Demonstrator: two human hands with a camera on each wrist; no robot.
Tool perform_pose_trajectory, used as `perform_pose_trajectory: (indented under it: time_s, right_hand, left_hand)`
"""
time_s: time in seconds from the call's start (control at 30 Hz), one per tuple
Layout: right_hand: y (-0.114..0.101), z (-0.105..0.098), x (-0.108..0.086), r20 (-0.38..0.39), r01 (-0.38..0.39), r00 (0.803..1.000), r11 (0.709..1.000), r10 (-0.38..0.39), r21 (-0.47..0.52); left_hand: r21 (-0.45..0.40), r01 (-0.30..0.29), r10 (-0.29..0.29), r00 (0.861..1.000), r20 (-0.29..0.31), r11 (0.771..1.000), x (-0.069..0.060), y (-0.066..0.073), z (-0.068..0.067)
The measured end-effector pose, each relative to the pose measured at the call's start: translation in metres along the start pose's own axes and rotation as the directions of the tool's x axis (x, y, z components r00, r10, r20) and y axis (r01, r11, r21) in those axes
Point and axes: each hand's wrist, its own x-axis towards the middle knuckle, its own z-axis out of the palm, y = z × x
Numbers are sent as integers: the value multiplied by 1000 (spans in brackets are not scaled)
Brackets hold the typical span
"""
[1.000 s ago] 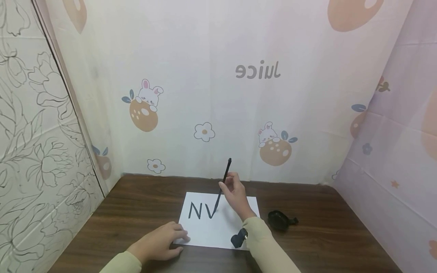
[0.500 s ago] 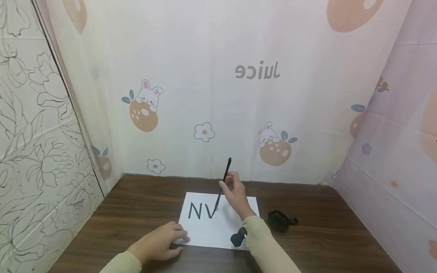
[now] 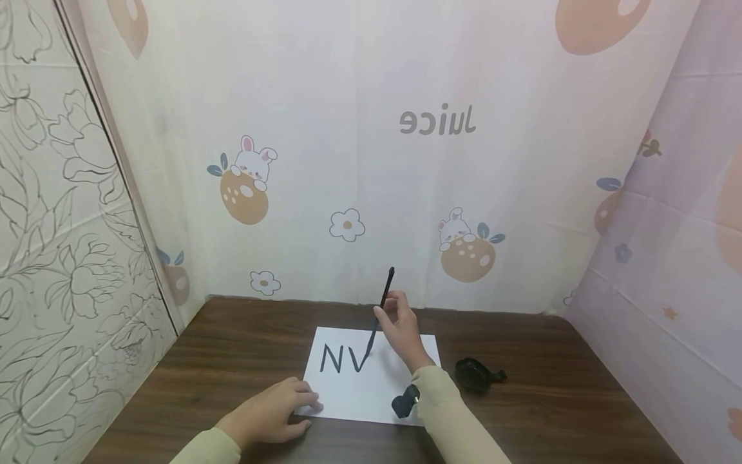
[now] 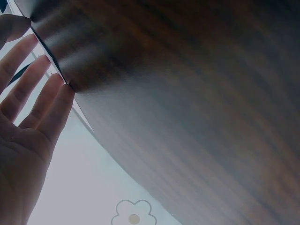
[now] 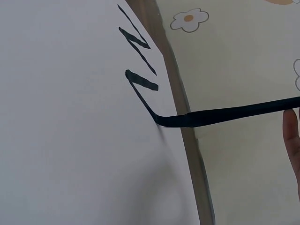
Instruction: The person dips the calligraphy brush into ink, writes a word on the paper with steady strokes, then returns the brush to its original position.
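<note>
A sheet of white paper lies on the table, bearing black brush strokes that read "NV". My right hand holds a slim black brush between thumb and fingers, its handle leaning up and away. In the right wrist view the bent bristles of the brush touch the paper at the top of the V's right-hand stroke; a fingertip shows at that view's edge. My left hand rests at the paper's lower left corner. Seen from the left wrist, this hand has its fingers extended.
Right of the paper sits a small black dish with a short handle. A black device is on my right wrist, over the paper. Patterned curtains surround the dark wooden table at the back and sides.
The brush tip has crept up and slightly right, lengthening the V's right-hand stroke. My right hand has shifted a little with it; the left hand stays in place.
</note>
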Motion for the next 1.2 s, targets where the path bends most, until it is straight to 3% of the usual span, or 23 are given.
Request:
perform_pose_trajectory:
  time_s: [0.5,1.2]
  right_hand:
    - [0,0,3,-1,-47,999,999,47,-2]
    - [3,-1,5,-18,-40,999,999,40,-15]
  left_hand:
    - [-1,8,-8,1000,7,1000,0,-1,1]
    - [-28,33,-32,999,30,999,-1,1,-2]
